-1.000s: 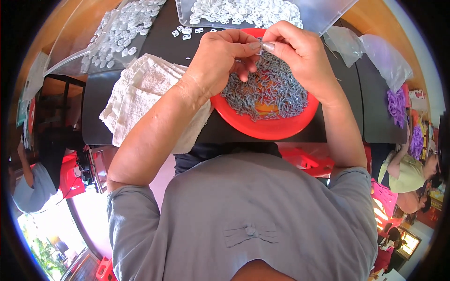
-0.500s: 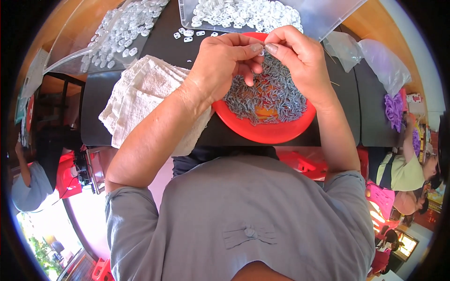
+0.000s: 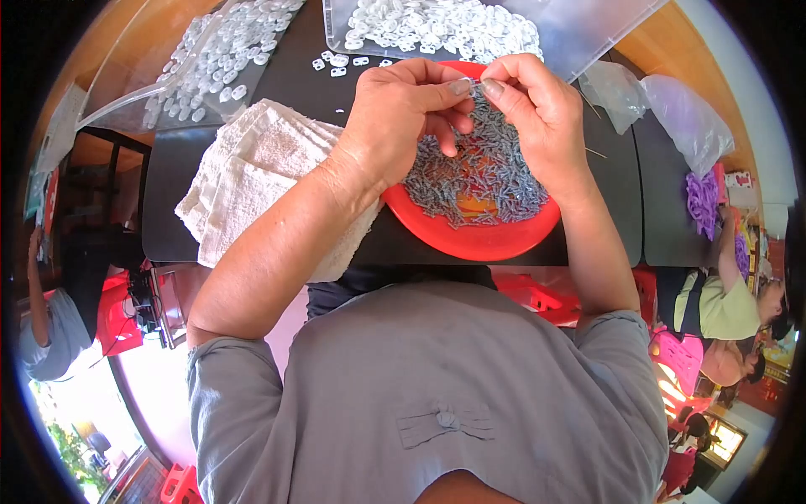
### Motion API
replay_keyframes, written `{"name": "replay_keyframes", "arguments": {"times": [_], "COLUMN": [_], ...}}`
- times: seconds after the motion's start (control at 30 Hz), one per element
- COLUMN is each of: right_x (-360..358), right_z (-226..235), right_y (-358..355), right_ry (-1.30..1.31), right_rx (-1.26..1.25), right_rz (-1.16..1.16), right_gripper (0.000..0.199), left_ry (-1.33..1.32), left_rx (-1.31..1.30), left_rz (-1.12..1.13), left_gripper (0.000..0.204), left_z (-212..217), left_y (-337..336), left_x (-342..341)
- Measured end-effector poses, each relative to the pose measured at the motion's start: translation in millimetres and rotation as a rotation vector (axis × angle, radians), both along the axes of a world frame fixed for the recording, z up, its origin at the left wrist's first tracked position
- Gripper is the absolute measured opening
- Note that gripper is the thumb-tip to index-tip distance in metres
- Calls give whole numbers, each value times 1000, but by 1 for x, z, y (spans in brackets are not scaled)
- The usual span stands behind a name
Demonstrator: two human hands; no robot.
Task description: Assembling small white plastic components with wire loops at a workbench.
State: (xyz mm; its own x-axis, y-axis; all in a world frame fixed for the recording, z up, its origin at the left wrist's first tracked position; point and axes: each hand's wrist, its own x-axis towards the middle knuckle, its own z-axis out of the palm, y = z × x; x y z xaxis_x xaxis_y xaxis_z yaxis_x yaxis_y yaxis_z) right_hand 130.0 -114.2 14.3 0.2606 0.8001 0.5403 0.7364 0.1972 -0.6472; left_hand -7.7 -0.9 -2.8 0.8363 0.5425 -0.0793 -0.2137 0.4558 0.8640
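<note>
A folded cream terry towel [image 3: 243, 172] lies on the black counter [image 3: 621, 189]; translucent plastic bags [image 3: 690, 118] sit near a purple bundle [image 3: 702, 202].

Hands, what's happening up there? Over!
Left hand, right hand: both pinching over red bowl. Small piece between them, mostly hidden. Towel at left, not blocking.

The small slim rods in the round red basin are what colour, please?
The slim rods are greyish blue, clearest in the head view.

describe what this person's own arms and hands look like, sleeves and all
The left hand and right hand wear no gloves, and no watch or bracelet shows. The forearms are uncovered. Loose, plain grey sleeves end near the elbows, matching the grey top.
</note>
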Motion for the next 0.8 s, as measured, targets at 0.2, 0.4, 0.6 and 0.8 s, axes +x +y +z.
{"name": "replay_keyframes", "arguments": {"times": [0.2, 0.4, 0.6, 0.8], "right_x": [-2, -6, -9, -6], "right_z": [0, -9, -15, -12], "right_y": [0, 4, 9, 8], "right_ry": [-35, -60, -33, -22], "right_rx": [-7, 32, 66, 74], "right_rz": [7, 6, 16, -2], "right_gripper": [5, 2, 2, 5], "left_ry": [25, 38, 68, 54], "left_rx": [51, 76, 101, 44], "left_rz": [-11, 46, 112, 125], "left_gripper": [12, 11, 9, 10], "left_z": [1, 0, 3, 3], "left_y": [-1, -5, -7, -5], "left_x": [-2, -3, -4, -2]}}
